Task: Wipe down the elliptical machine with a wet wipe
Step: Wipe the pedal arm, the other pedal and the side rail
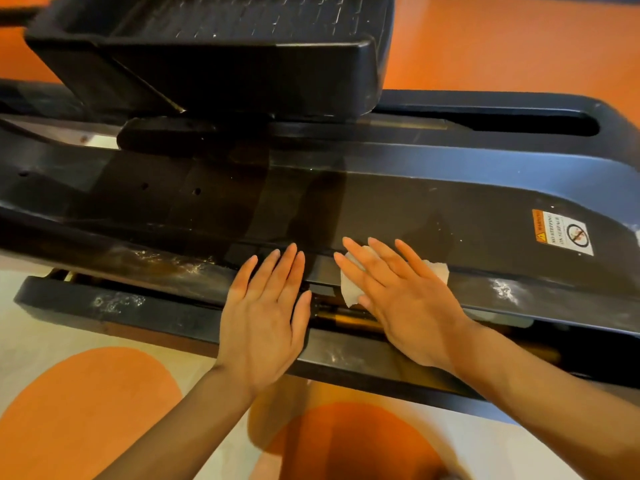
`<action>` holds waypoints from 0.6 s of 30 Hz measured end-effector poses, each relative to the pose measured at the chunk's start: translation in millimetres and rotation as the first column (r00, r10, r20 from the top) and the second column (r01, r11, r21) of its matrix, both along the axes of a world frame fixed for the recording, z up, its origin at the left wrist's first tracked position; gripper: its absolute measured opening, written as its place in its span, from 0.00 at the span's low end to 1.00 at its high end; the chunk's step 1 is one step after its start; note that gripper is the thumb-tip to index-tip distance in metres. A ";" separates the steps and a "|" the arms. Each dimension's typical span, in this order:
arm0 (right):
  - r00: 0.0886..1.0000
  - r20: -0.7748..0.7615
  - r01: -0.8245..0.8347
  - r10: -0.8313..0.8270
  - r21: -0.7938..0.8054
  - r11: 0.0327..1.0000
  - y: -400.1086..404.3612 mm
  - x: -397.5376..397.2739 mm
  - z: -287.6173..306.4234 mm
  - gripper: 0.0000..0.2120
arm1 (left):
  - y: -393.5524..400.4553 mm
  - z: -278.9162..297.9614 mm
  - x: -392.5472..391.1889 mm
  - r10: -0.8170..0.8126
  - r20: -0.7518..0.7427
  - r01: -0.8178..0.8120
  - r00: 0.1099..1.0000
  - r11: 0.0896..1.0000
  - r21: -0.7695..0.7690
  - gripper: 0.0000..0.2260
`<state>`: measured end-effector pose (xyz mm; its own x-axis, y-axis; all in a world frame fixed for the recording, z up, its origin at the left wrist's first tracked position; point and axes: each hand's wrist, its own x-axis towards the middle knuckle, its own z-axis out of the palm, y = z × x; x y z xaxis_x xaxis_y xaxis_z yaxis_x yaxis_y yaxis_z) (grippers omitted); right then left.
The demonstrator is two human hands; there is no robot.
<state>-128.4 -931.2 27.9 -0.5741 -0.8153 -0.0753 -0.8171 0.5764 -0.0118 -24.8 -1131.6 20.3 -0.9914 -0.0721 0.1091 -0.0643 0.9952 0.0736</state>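
The black elliptical machine's base cover (398, 209) runs across the view, glossy and streaked. A white wet wipe (349, 289) lies on the near sloped edge of the cover. My right hand (405, 299) lies flat on it with fingers spread, pressing it against the cover; the wipe's edges stick out on both sides of the palm. My left hand (266, 317) rests flat and empty on the lower rail just to the left, fingers together.
A large black foot pedal (221, 53) stands above the far side of the cover. A warning sticker (561, 233) is at the right. White dusty smears (505, 291) mark the near edge. The floor is orange and cream.
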 end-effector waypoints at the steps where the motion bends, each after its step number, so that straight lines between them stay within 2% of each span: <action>1: 1.000 -0.003 0.012 -0.012 0.009 1.000 10.2 1.5 2.1 0.36 | 0.0 -0.2 0.0 0.001 -0.002 -0.001 1.000 1.000 -0.001 0.23; 4: 0.994 -0.020 0.106 -0.105 0.034 0.994 43.5 5.0 9.2 0.27 | 3.5 -1.4 -3.2 0.006 0.002 -0.006 1.000 1.000 0.001 0.24; 6: 0.986 -0.002 0.169 -0.169 0.031 0.985 54.6 6.7 12.2 0.26 | 7.7 -3.3 -5.9 0.008 0.010 -0.008 1.000 1.000 0.002 0.24; 9: 0.978 0.020 0.209 -0.210 0.035 0.977 45.6 8.0 12.6 0.26 | 11.3 -4.9 -7.7 0.013 0.014 -0.013 1.000 1.000 -0.001 0.25; 14: 0.984 0.028 0.173 -0.174 0.024 0.985 11.7 2.2 10.0 0.30 | 9.6 -4.9 -6.3 -0.024 0.022 0.024 0.999 1.000 -0.012 0.25; 18: 0.985 -0.008 0.172 -0.172 0.060 0.983 25.5 3.9 7.6 0.32 | 7.2 -3.5 -4.7 -0.053 0.032 0.054 0.998 0.998 -0.015 0.24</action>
<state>-124.5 -905.7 35.5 -0.7056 -0.6984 -0.1194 -0.7057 0.7079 0.0296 -29.5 -1124.4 16.8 -0.9968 -0.0172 0.0786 -0.0128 0.9983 0.0564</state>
